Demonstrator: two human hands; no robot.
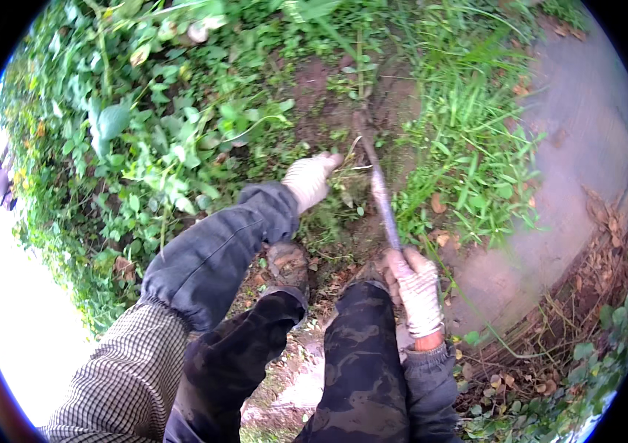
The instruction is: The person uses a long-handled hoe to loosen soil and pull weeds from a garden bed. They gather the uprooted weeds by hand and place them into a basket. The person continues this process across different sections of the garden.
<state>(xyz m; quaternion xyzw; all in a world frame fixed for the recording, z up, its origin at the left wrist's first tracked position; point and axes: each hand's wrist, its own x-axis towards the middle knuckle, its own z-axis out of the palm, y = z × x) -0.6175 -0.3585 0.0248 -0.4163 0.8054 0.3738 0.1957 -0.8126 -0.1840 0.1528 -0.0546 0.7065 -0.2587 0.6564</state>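
Observation:
My right hand (415,288), in a pale work glove, is closed around the lower end of a long narrow tool (381,194). The tool points away from me over bare soil, and its darker far end lies among weeds; its exact kind cannot be told. To its left, my left hand (313,178), gloved too, reaches down to the weeds and some pulled-looking plant stems (350,185). Its fingers are bent and blurred, so whether they grip the stems cannot be told. A dark sleeve covers my left forearm.
Dense leafy vines (142,127) rise on the left, and tall grass (466,149) grows on the right. Beyond the grass lies a smooth, muddy-looking surface (557,155), perhaps water. Dry leaves and twigs (541,343) cover the ground at lower right. My muddy shoes (287,263) stand on the soil.

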